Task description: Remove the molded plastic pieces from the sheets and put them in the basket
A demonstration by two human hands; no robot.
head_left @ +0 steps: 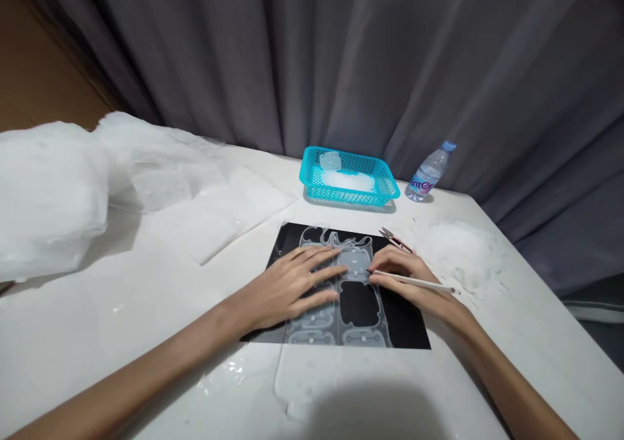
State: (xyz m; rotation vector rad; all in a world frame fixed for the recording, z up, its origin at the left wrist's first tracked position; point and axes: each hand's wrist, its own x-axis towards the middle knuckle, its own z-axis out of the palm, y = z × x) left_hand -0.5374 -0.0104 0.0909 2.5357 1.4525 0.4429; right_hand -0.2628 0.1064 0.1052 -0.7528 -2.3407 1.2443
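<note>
A translucent moulded sheet with rounded rectangular shapes (363, 337) lies on a black mat (409, 328). My left hand (298, 281) rests flat across its left half, fingers spread. In my right hand (405, 272) is a slim white pen-like tool (429, 283), pinched between thumb and fingers. The tool's tip is at the right edge of one rounded shape; the exact contact is too small to see. Just below that shape, a cut-out opening (359, 303) shows the black mat. Loose trimmed strips (336, 238) lie along the sheet's far end.
Thread snips (398, 240) lie behind my right hand. A turquoise basket (308, 173) with translucent pieces inside stands at the back, beside a water bottle (424, 179). Whitish scraps (458, 248) are heaped on the right. White plastic bags (49, 199) fill the table's left.
</note>
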